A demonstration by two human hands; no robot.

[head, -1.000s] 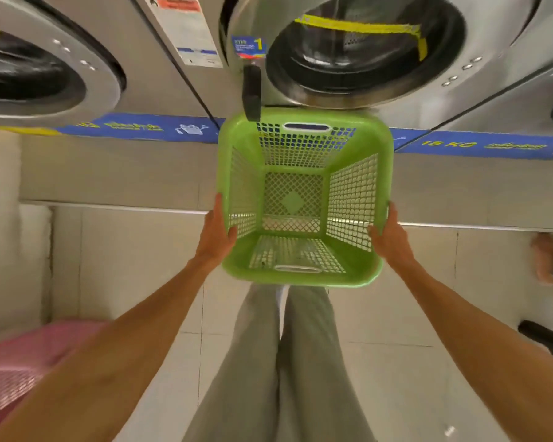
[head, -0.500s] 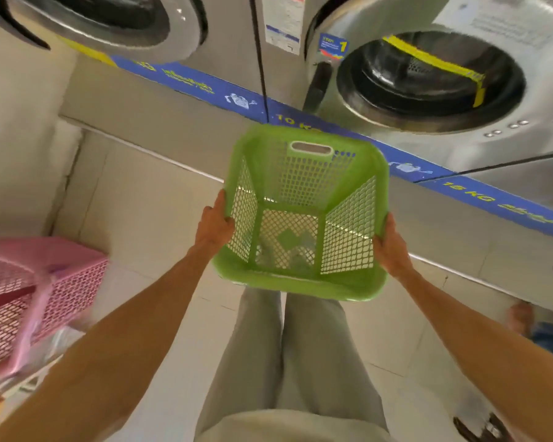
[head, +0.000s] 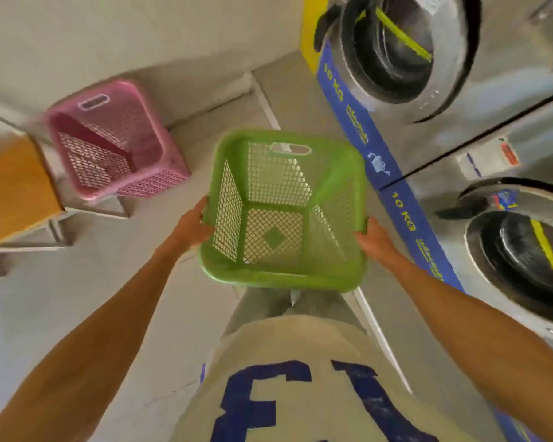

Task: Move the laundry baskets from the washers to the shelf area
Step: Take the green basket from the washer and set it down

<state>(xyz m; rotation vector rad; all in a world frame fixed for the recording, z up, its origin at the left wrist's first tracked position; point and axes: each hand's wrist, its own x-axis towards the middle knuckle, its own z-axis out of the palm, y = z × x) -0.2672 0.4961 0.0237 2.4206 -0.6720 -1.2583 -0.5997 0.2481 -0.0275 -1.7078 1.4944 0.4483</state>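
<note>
An empty green mesh laundry basket (head: 262, 275) hangs in the air in front of my body, its opening facing me. My left hand (head: 190, 229) grips its left rim and my right hand (head: 375, 239) grips its right rim. A pink mesh laundry basket (head: 160, 154), also empty, rests on a low metal frame at the upper left, beside the wall. Two steel front-loading washers stand along the right side, the far washer (head: 454, 59) and the near washer (head: 524, 250), both with open drums.
An orange-topped table or bench (head: 13, 189) on metal legs sits at the far left, next to the pink basket. A blue strip marked 10 KG (head: 406, 215) runs along the washers' base. Pale tiled floor (head: 109, 282) lies between the bench and the washers.
My view has swung left: the washers slid to the right edge and the pink basket and orange bench came into full view. The green basket stays in both hands.
</note>
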